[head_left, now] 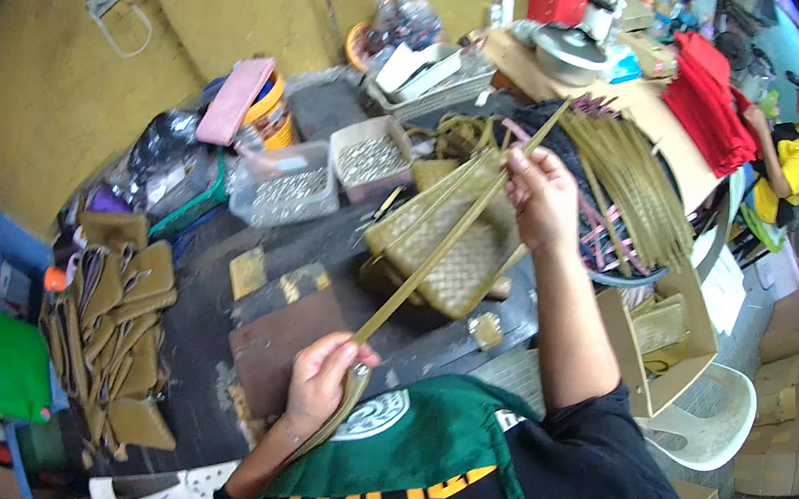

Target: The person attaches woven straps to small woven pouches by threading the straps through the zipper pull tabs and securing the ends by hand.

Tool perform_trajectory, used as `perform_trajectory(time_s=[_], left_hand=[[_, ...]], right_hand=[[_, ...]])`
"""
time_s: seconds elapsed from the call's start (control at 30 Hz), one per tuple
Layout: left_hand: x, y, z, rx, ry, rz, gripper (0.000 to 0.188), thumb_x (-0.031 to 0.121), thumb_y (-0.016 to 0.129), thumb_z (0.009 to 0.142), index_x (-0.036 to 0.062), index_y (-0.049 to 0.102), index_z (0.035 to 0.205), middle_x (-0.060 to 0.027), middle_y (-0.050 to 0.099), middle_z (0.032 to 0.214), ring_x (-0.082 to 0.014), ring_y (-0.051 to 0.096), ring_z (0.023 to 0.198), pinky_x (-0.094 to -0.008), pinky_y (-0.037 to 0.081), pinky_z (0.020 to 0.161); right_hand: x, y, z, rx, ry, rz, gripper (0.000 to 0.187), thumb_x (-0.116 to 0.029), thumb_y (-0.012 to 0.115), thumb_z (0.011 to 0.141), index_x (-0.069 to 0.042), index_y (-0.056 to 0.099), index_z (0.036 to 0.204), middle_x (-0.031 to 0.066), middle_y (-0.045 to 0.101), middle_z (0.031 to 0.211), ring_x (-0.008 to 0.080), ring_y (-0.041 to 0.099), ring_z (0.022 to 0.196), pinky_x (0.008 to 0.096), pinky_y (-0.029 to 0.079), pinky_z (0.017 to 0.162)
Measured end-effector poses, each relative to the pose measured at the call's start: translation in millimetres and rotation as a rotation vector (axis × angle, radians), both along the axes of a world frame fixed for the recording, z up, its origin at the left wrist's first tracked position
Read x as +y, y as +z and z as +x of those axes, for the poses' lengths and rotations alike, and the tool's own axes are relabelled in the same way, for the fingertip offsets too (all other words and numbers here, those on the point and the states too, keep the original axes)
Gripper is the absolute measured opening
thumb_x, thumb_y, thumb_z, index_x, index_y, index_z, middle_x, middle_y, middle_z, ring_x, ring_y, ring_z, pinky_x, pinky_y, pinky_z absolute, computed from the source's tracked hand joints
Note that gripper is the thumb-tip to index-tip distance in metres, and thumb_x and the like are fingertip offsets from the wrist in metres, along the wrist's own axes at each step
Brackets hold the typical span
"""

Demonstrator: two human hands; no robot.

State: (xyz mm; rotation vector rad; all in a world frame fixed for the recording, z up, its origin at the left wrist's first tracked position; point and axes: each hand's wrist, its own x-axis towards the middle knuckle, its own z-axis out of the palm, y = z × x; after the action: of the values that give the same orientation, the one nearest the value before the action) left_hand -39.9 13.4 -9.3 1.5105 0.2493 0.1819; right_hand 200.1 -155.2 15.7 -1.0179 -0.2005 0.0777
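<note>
A long olive strap [430,266] runs taut on a slant between my two hands. My left hand [322,376] pinches its lower part near my apron, and a loose length trails down beside my left forearm. There a small shiny metal piece shows on the strap. Farther off, my right hand [542,196] grips the upper part between thumb and fingers, with the narrow tip sticking out beyond. Behind the strap, a woven olive bag [458,279] rests on the dark worktable [215,271]. Thinner olive strips rise from the bag toward my right hand.
Two plastic tubs [289,187] hold small silver metal pieces. Folded olive pieces [121,334] pile up at left. A large basin [640,277] of olive strips stands right, near an open cardboard box [653,359] and a white stool [715,422]. Another person [794,165] handles red cloth [708,114].
</note>
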Motion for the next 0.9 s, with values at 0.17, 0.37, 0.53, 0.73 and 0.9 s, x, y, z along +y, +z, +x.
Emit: perform_trajectory(time_s=[0.17,0.37,0.53,0.73,0.9], left_hand=[[2,-3,-11,0.006,0.023,-0.039,0.02,0.011,0.041,0.085,-0.0033,0.055,0.082,-0.0079,0.06,0.075,-0.0093,0.053,0.068,-0.0221,0.041,0.064],[-1,-4,-8,-0.031,0.008,-0.005,0.02,0.01,0.041,0.085,-0.0038,0.056,0.08,-0.0085,0.06,0.076,-0.0095,0.053,0.069,-0.022,0.041,0.065],[-2,-4,-6,-0.024,0.013,-0.056,0.021,0.01,0.041,0.084,-0.0043,0.056,0.08,-0.0093,0.06,0.075,-0.0099,0.053,0.069,-0.0216,0.041,0.066],[-1,-6,-4,0.0,0.009,-0.036,0.02,0.009,0.041,0.084,-0.0039,0.056,0.08,-0.0087,0.06,0.075,-0.0097,0.053,0.068,-0.0217,0.041,0.065],[1,-5,-4,-0.007,0.001,0.008,0.02,0.009,0.041,0.084,-0.0039,0.056,0.08,-0.0083,0.06,0.074,-0.0091,0.052,0.068,-0.0216,0.041,0.064]], right_hand=[[-1,-12,-1,-0.039,-0.044,-0.077,0.011,-0.008,0.062,0.074,-0.002,0.053,0.078,-0.0019,0.052,0.06,0.0038,0.043,0.047,0.0164,0.033,0.044],[-5,-13,0,-0.001,-0.094,-0.148,0.016,-0.007,0.064,0.072,-0.002,0.051,0.079,-0.0014,0.051,0.059,0.004,0.044,0.047,0.017,0.036,0.043],[-7,-14,1,-0.029,-0.104,-0.165,0.017,-0.004,0.065,0.07,0.0,0.051,0.08,-0.0024,0.049,0.058,0.0032,0.043,0.048,0.0165,0.035,0.043],[-7,-25,8,-0.145,-0.2,-0.338,0.02,-0.005,0.066,0.067,0.001,0.053,0.081,-0.004,0.046,0.056,0.0023,0.04,0.049,0.0167,0.033,0.044],[-5,-25,8,-0.189,-0.243,-0.442,0.022,-0.006,0.066,0.066,0.002,0.054,0.082,-0.004,0.046,0.056,0.0025,0.04,0.049,0.0177,0.034,0.045]])
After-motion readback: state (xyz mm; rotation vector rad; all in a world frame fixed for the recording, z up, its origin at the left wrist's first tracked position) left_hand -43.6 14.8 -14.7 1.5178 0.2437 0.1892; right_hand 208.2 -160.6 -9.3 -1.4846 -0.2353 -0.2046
